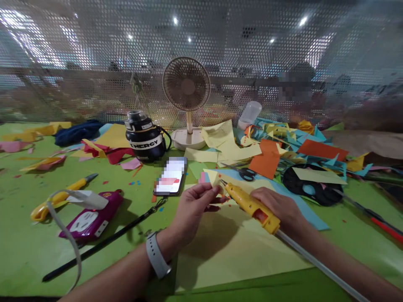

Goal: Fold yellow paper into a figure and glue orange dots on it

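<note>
Phone screen (171,176) blurred, right fingers (263,195) partly hidden

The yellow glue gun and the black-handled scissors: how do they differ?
The glue gun is held in the right hand; the scissors lie loose. The glue gun's body is bright yellow; the scissors' handles are black. The glue gun looks larger in this view than the scissors. Both are hand tools.

Right hand (277,205) wrapped round the yellow glue gun (252,207), nozzle (223,183) right by the pale-yellow paper (214,178) pinched in the left hand (197,205)! Below them, a large yellow sheet (245,251) on the green counter (25,247); phone (170,178) leftward, bottle (146,144) and fan (186,84) behind, paper scraps (267,159) piled far right.
</note>
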Available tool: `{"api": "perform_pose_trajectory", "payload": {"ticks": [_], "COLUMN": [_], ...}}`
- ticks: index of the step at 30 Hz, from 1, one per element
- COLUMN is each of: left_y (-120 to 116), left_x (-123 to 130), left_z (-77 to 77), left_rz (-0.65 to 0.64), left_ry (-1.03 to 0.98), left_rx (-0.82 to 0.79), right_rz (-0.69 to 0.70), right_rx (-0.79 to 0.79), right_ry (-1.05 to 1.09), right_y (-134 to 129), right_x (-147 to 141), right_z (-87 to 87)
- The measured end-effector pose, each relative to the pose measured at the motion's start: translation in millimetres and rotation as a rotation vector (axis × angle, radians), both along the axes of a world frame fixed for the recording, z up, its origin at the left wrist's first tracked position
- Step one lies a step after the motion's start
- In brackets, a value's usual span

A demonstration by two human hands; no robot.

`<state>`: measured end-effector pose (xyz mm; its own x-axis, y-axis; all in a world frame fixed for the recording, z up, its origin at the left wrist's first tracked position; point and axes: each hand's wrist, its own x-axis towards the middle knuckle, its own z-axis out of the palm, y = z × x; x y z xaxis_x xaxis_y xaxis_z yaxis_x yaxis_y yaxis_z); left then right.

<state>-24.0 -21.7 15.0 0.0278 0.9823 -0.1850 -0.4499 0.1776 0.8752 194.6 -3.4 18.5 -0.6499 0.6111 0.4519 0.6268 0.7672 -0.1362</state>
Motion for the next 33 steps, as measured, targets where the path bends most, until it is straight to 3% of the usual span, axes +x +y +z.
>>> {"api": "perform_pose_trajectory", "payload": {"ticks": [8,14,17,21,25,27,29,33], "left_y": [1.6,0.3,0.8,3.7,7.7,9.6,11.6,17.2], "left_x": [-1.1,-2.6,-3.6,-5.8,-9.1,-11.4,-14.3,-21.0], "left_z": [-1.8,-3.8,-5.0,-5.0,-3.8,-2.8,-1.7,-0.1], "left_rz": [-0.024,-0.035,-0.027,0.001,0.081,0.121,0.158,0.240], "left_ry": [0.047,0.065,0.054,0.022,-0.023,-0.050,-0.077,-0.114], "left_rx": [0.014,0.050,0.047,0.037,0.011,-0.005,-0.012,-0.017], "right_rz": [-0.138,-0.062,0.017,0.033,-0.155,-0.292,-0.444,-0.538], "right_rx": [-0.385,-0.982,-1.111,-1.080,-0.884,-0.722,-0.535,-0.322], "right_ry": [0.207,0.706,0.950,1.118,1.097,0.926,0.603,0.356], "right_y": [-8.2,-10.1,-7.0,-6.0,-5.2,-4.6,-4.2,-2.2], "right_x": [-11.6,-8.0,2.4,20.1,51.6,73.5,95.5,126.4], "right_z": [18.1,25.4,32.3,50.9,56.7,49.9,38.5,12.7]}}
